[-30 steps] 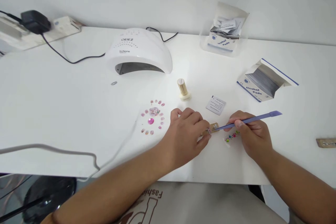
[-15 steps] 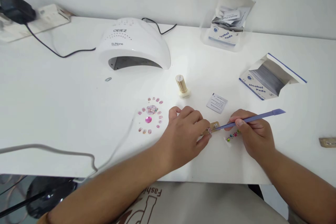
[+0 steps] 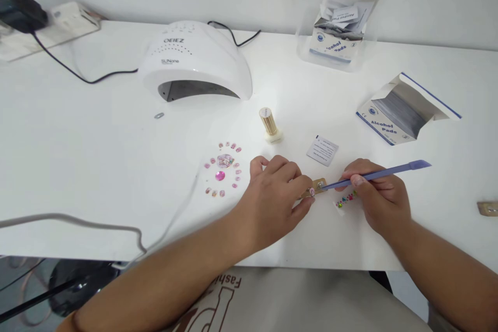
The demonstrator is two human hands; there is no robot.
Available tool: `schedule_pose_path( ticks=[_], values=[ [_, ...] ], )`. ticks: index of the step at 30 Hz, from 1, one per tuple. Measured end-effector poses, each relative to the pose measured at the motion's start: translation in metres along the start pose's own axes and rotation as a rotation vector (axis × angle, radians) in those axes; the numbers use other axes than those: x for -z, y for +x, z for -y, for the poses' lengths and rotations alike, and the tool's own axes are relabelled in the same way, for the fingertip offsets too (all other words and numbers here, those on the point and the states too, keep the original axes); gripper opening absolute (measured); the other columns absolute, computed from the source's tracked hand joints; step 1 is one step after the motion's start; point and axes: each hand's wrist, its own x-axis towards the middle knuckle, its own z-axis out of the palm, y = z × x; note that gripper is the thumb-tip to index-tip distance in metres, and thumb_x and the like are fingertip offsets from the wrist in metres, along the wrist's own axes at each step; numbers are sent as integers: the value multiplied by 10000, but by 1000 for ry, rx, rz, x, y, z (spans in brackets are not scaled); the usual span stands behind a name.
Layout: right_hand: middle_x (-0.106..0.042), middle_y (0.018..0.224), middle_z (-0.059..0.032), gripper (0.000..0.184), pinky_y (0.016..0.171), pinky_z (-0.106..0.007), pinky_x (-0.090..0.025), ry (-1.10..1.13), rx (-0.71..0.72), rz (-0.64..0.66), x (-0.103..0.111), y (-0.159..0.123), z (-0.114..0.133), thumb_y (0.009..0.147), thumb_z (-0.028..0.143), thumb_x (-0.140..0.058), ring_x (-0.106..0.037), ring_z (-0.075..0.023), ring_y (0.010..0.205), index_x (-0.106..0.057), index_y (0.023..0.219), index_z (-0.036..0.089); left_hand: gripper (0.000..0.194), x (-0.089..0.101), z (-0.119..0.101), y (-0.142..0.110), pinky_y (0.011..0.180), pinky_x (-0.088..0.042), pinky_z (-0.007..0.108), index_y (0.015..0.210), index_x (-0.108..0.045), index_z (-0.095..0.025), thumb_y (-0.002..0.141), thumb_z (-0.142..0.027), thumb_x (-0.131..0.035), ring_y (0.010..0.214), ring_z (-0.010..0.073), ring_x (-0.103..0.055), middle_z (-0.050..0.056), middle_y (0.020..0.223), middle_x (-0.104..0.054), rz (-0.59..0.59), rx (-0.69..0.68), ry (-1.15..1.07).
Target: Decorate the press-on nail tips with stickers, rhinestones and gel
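Observation:
My left hand (image 3: pixel 278 192) pinches a small tan stick (image 3: pixel 317 187) that bears a nail tip with tiny gems, holding it just above the white table (image 3: pixel 97 166). My right hand (image 3: pixel 379 197) grips a purple stick tool (image 3: pixel 383 172) like a pen. The tool's tip touches the tan stick. A short strip of coloured gems (image 3: pixel 346 200) lies under my right fingers.
A white nail lamp (image 3: pixel 194 62) stands at the back with its cable. A gold-capped bottle (image 3: pixel 268 124), a ring of pink gems (image 3: pixel 223 168), a pad sachet (image 3: pixel 321 149), two alcohol pad boxes (image 3: pixel 400 114) (image 3: pixel 338 21), a power strip (image 3: pixel 46 23) and another tan stick (image 3: pixel 488 208) lie around.
The camera tilted slightly, so everything sits a little higher in view. Both hands hold their grips in the same place with the tool tip on the stick.

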Motion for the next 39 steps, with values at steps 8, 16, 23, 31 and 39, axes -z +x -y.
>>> schedule_pose_path(
  ticks=[8, 16, 23, 31, 39],
  values=[
    [-671, 762, -19, 138, 572, -316, -497, 28, 76, 35, 1, -1, 0, 915, 242, -559, -634, -175, 739, -692, 928, 278, 127, -1, 1, -1, 761, -228, 399, 807, -647, -215, 872, -251, -544, 808, 195, -512, 14, 778, -638, -5, -4, -5],
    [-674, 776, -23, 127, 580, -317, -495, -25, 97, 55, -2, 0, -3, 914, 242, -558, -624, -167, 736, -685, 916, 249, 118, -4, 3, -2, 763, -226, 399, 818, -643, -224, 868, -252, -539, 809, 197, -505, 13, 779, -640, -29, -15, -9],
    [-670, 783, -17, 142, 582, -307, -484, -38, 132, 64, -2, 0, -4, 919, 210, -548, -621, -155, 742, -680, 940, 257, 104, -2, 2, -2, 760, -224, 397, 817, -649, -219, 860, -240, -557, 809, 195, -523, 2, 780, -627, -15, -10, -11],
    [-675, 779, -6, 141, 611, -314, -483, -57, 146, 74, -1, 0, -4, 910, 206, -563, -614, -157, 758, -687, 927, 271, 105, 0, 0, -1, 758, -222, 396, 813, -650, -221, 860, -237, -558, 816, 198, -518, 9, 783, -638, 5, -3, -7],
    [-674, 773, -4, 153, 628, -312, -494, -77, 166, 113, 0, 0, -4, 914, 191, -554, -596, -157, 779, -684, 924, 271, 107, 0, 0, 0, 757, -219, 389, 807, -655, -215, 861, -229, -564, 808, 193, -518, 3, 775, -627, -11, -10, -16]
  ],
)
